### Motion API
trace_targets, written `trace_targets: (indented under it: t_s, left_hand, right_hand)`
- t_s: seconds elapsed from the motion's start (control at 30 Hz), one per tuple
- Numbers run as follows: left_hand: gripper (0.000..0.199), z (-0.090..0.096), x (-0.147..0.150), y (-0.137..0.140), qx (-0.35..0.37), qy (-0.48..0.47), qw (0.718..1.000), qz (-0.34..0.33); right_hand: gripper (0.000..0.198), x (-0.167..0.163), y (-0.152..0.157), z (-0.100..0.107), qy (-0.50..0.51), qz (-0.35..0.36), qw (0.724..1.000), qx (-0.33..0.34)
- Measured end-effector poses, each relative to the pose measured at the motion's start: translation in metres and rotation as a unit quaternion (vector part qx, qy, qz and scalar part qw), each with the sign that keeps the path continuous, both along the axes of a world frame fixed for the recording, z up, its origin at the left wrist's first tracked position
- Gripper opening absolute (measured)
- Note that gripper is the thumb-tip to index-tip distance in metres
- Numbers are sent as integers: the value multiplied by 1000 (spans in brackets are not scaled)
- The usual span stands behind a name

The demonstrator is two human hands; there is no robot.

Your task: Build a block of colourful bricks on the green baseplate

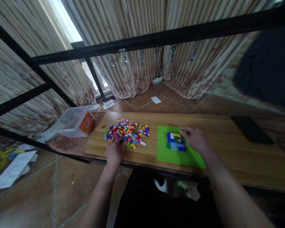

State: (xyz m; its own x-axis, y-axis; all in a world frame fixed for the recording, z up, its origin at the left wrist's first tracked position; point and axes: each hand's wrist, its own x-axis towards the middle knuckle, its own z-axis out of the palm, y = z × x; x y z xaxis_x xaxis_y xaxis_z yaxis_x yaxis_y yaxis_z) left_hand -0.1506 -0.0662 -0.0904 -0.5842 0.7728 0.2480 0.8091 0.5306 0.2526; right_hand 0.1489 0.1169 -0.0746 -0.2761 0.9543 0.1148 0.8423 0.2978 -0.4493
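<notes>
A green studded baseplate [163, 155] lies on the wooden bench top, carrying a low block of blue, white, yellow and green toy bricks [176, 146]. Over the right side of this block, my right hand [196, 139] pinches a small greenish toy brick [186, 130] at the fingertips. To the left is a loose pile of multicoloured toy bricks [130, 131]. My left hand [115, 151] rests at the pile's near edge with its fingers closed together. Something dark shows at those fingertips, too small to make out.
A clear plastic box [70, 122] with an orange label stands left of the pile. A dark flat object [251, 129] lies on the right of the bench top [218, 126]. Black metal bars [142, 41] cross in front of striped curtains [133, 19]. Papers [108, 104] lie beyond the bench.
</notes>
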Motion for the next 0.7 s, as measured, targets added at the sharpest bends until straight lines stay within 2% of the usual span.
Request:
trace_targets:
  t_s: [0.23, 0.5, 0.7]
  left_hand:
    - [37, 7, 9, 13, -23, 8, 999, 41]
    - [37, 17, 17, 25, -85, -31, 989, 116]
    - [32, 22, 21, 30, -90, -18, 986, 140]
  right_hand:
    - [29, 1, 0, 0, 1, -3, 1000, 2]
    - [28, 0, -1, 7, 2, -8, 1000, -2]
    - [28, 4, 0, 7, 8, -8, 1000, -2]
